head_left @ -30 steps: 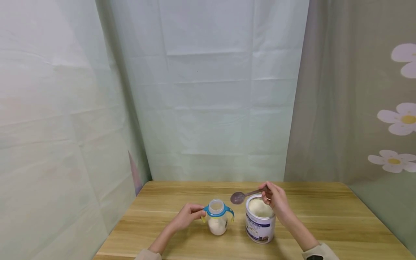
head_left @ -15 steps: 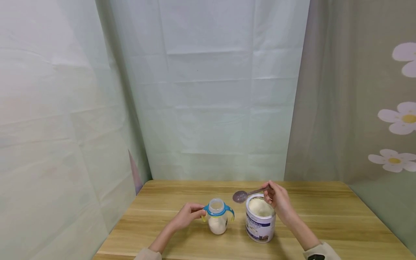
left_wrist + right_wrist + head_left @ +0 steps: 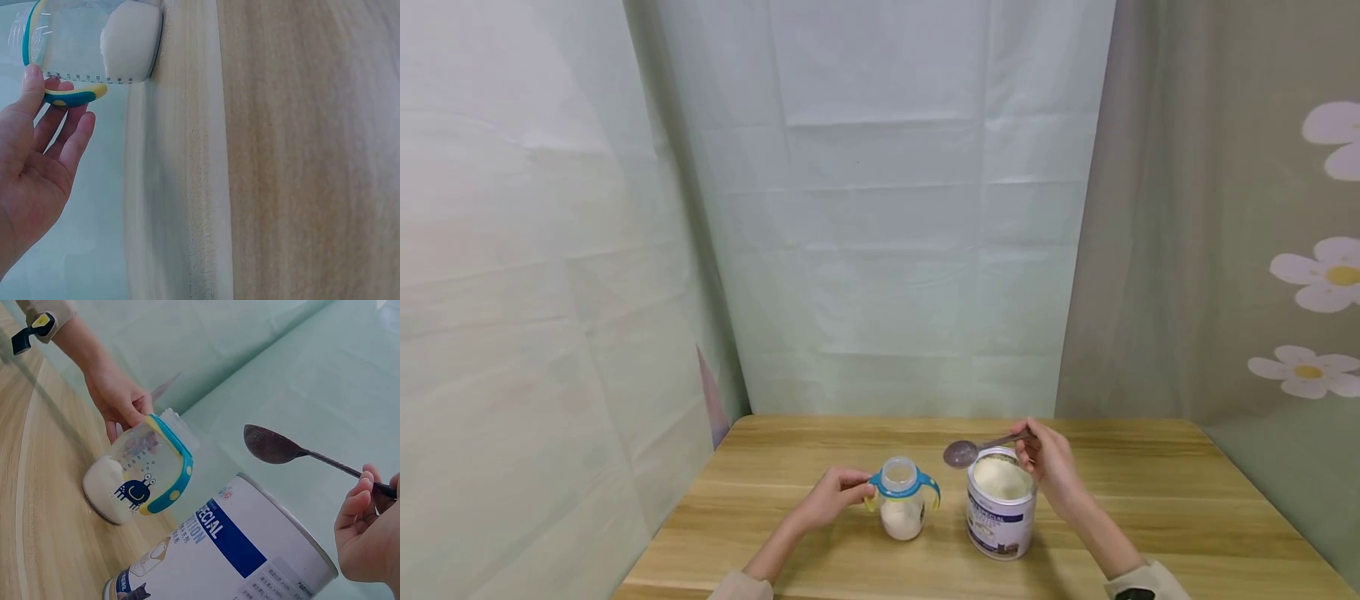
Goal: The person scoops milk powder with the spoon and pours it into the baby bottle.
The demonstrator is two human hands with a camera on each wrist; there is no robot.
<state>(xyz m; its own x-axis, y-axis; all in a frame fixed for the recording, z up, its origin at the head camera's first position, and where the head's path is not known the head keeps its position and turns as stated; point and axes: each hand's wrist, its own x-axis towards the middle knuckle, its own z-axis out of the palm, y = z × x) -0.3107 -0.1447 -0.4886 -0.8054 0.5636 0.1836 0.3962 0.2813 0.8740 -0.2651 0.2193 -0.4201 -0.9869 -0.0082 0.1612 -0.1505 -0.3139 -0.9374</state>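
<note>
A clear baby bottle [image 3: 902, 517] with a blue collar and two handles stands upright and uncapped on the table, white powder in its lower part. My left hand [image 3: 837, 498] pinches its left handle [image 3: 75, 97] between thumb and fingers. To the right is an open milk powder tin [image 3: 1000, 527], pale powder [image 3: 1000, 480] near its top. Above the tin's far rim my right hand [image 3: 1051, 467] grips a dark spoon [image 3: 961, 454] by the handle end. The spoon's bowl points left, with only a whitish film showing on it. In the right wrist view the spoon [image 3: 275, 447] hangs above the tin.
The wooden table [image 3: 805, 446] has a pale curtain [image 3: 887, 292] behind its far edge. More fabric hangs at the left, and a grey-green curtain with printed flowers [image 3: 1307, 372] hangs at the right.
My right hand and the spoon have shifted slightly right, bringing the spoon's bowl closer to the tin. My left hand and the bottle have stayed in place.
</note>
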